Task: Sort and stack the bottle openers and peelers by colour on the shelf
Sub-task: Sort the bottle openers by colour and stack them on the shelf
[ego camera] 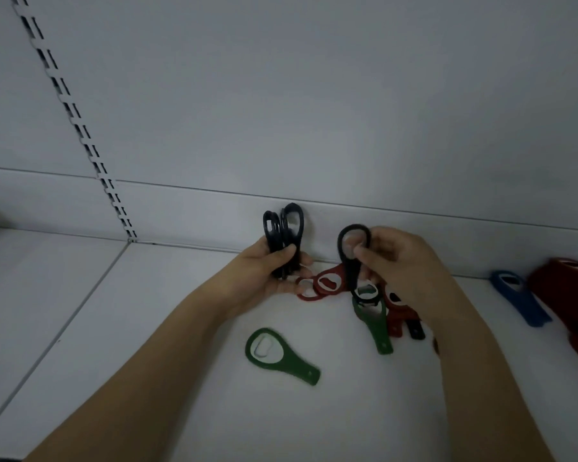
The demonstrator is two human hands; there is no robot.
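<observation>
- The left hand (274,268) grips a bundle of black openers (282,240), fingers and thumb curled round the handles, so the ringed heads stand upright above the fist.
- The right hand (391,261) pinches one more black opener (351,251) by its ring, thumb and fingertips closed on the head, handle hanging down below the fingers.
- Here is the relation that counts: the bundle sits just to the left of the right hand's fingers, at about the same height, a small gap between the two. Both long axes run roughly vertical, nearly parallel, heads up.
- My read: the single black opener goes leftward into the bundle next, and the right hand is the one to carry it.
- Below the fingers, on the shelf (147,378), lie the rest: red openers (327,283) just under both hands, a green opener (374,325) beneath the right wrist, another green opener (277,356) nearer the camera.
- Well to the right of the fingers, a blue opener (521,301) and a red pile (568,295) at the frame edge.
</observation>
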